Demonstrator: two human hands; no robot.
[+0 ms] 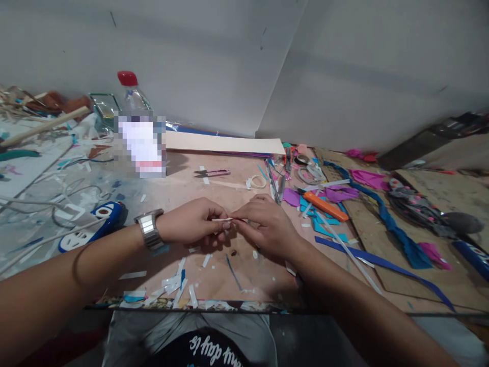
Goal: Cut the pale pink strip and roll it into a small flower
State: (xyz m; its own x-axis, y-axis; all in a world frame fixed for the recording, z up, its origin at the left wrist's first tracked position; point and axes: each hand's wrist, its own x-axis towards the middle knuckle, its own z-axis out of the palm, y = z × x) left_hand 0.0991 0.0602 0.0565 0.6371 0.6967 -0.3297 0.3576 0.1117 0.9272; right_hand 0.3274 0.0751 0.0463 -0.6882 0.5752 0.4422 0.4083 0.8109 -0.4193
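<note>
Over the middle of the table, my left hand [196, 221] and my right hand [267, 224] meet fingertip to fingertip. Both pinch a thin pale stick-like piece [218, 219], which lies roughly level; most of it is hidden by the fingers, and I cannot make out its exact kind. Beyond the hands lie a pair of thread snips [212, 173] and a roll of tape [258, 181]. An orange utility knife [326, 205] rests right of my right hand, on scraps of blue and purple material.
A red-capped bottle [133, 97] and a blurred bright screen [141, 145] stand at the back left. Cables run near a blue-and-white device [91, 227]. A long pale board [225, 142] lies by the wall. Paper scraps [173, 283] litter the front edge; a blue strip [382, 262] lies right.
</note>
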